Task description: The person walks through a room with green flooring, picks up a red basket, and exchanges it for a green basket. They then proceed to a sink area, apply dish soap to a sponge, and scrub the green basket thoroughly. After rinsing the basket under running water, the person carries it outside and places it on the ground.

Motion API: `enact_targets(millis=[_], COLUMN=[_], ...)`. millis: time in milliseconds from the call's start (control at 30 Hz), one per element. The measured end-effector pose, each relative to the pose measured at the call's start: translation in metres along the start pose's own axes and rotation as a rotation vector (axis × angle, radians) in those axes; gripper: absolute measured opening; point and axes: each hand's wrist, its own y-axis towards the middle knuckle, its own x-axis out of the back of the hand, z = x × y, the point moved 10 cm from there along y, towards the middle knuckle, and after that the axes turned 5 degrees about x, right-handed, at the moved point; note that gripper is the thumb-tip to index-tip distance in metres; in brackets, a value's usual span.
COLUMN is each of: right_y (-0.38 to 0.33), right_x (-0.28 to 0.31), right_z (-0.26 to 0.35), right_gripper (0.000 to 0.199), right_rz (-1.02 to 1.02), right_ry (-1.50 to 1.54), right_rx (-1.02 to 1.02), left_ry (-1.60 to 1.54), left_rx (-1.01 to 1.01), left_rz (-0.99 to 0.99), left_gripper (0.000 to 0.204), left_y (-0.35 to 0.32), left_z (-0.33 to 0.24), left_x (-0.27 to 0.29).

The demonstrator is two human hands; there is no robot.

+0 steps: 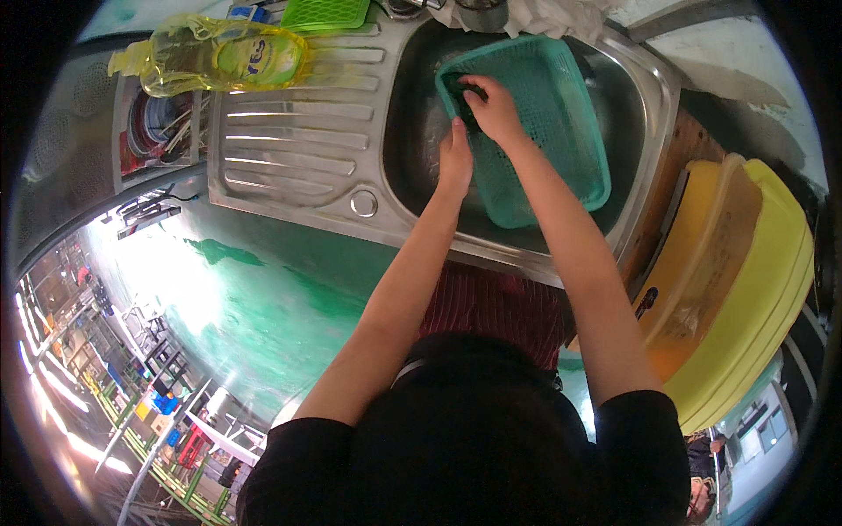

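"What's in that steel sink (pixel 409 162)?"

"A green basket (pixel 553 105), long axis pointing away from the person. Left hand (pixel 455 164) at its left rim, I can't tell how tight; right hand (pixel 493 112) nearer the far-left corner, fingers bent round a dark pad (pixel 457 84)."

"Any writing?"

"A printed label (pixel 241 61) on the yellow bottle (pixel 182 54), farther left."

The basket (pixel 561 110) is teal, the striped cloth (pixel 491 302) maroon

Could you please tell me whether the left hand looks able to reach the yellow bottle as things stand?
Probably yes: the left hand is at the left rim of the green basket, and across the ribbed drainboard nothing visible blocks its way to the yellow bottle.
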Motion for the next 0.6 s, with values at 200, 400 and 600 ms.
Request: enact_targets(millis=[200, 400, 600], right_y=[-0.052, -0.102, -0.133], right_x=[-0.022, -0.001, 0.042], right_z=[0.017, 0.026, -0.035], right_gripper=[0.021, 0.022, 0.019], right_rz=[0.228, 0.284, -0.135], right_ry=[-0.052, -0.134, -0.317], right_rx=[0.143, 0.047, -0.286], left_ry=[-0.69, -0.604, -0.461], left_rx=[0.078, -0.073, -0.273], left_rz=[0.139, 0.022, 0.028], left_gripper=[0.053, 0.031, 0.041], left_y=[-0.005, -0.008, -0.056], left_z=[-0.007, -0.014, -0.025], left_x=[-0.006, 0.014, 0.015])
